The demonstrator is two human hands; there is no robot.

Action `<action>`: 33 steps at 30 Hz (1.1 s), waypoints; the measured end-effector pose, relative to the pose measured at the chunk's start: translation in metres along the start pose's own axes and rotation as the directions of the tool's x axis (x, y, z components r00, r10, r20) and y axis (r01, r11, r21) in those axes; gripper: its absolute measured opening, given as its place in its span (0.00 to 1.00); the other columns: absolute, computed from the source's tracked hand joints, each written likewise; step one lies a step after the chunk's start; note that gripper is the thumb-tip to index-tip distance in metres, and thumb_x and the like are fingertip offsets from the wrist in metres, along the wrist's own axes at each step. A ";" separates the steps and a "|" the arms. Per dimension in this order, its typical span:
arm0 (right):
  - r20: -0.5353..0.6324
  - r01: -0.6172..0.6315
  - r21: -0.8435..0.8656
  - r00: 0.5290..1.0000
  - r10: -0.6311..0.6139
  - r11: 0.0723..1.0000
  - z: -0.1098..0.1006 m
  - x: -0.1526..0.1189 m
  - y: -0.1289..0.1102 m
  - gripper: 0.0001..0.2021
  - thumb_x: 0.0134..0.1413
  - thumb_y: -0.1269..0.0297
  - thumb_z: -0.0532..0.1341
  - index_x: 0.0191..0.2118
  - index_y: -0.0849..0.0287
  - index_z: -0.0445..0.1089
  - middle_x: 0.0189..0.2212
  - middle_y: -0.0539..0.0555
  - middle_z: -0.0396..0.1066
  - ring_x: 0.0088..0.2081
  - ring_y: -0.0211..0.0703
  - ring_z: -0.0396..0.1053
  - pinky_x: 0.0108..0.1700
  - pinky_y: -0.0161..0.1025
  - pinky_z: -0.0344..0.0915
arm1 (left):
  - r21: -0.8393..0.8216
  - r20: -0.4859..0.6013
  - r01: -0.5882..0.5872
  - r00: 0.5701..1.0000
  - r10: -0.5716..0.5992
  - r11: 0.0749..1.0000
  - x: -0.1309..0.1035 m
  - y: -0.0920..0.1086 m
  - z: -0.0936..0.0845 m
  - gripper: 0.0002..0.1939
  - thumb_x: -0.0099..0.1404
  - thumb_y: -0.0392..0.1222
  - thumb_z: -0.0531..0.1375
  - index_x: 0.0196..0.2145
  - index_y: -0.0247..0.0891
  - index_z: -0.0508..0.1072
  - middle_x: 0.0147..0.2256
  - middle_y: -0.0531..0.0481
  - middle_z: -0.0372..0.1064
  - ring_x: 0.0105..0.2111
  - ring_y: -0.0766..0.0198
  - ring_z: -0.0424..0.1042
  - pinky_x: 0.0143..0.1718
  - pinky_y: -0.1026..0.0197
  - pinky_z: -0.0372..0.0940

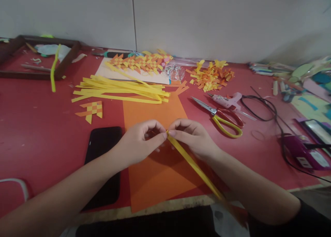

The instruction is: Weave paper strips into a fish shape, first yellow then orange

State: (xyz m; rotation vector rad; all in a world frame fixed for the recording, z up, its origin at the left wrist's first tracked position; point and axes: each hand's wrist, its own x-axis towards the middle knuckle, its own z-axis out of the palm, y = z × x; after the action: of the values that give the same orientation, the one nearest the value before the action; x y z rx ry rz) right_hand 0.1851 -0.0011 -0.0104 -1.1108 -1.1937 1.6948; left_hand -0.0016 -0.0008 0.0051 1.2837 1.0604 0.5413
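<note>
Nearest the body, the lower end of a yellow strip (190,159) is seen blurred past the table's front edge, beside the right forearm. Its upper end is pinched between the thumb and fingertips of the left hand (141,140) and of the right hand (195,138), which are brought together over an orange sheet (157,185). The other fingers are curled and partly hidden. By the left wrist, a black phone (103,147) is partly covered by the forearm. Farther off, a checkered woven piece (94,109) is laid on the red table (46,126) at left, while scissors (216,114) and a pink glue gun (229,99) are placed at right. Beyond these, loose yellow strips (113,88) are heaped, and behind them joined woven pieces (137,62) and paper scraps (210,75) are set near the wall (207,23)
</note>
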 end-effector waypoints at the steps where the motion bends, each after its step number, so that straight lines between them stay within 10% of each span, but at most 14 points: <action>1: 0.005 0.002 -0.002 1.000 -0.002 1.000 0.000 0.000 0.000 0.08 0.47 0.61 0.69 0.28 0.59 0.71 0.21 0.47 0.69 0.22 0.33 0.65 0.27 0.33 0.62 | 0.029 0.002 -0.007 1.000 0.007 1.000 0.000 0.000 0.000 0.10 0.63 0.47 0.60 0.33 0.37 0.69 0.27 0.54 0.69 0.28 0.66 0.70 0.31 0.63 0.67; 33: 0.009 -0.014 -0.110 1.000 0.015 0.994 0.002 -0.002 -0.004 0.03 0.43 0.69 0.63 0.24 0.61 0.68 0.20 0.45 0.62 0.21 0.30 0.54 0.25 0.32 0.50 | -0.111 -0.143 -0.122 0.984 0.106 0.986 0.000 0.003 -0.009 0.09 0.66 0.46 0.58 0.32 0.39 0.64 0.29 0.56 0.70 0.29 0.66 0.78 0.30 0.68 0.73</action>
State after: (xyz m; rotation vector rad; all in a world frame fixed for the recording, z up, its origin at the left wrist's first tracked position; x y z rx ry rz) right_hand 0.1838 -0.0022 -0.0062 -1.1816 -1.3014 1.6636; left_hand -0.0081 0.0045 0.0089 1.2205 1.0556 0.7782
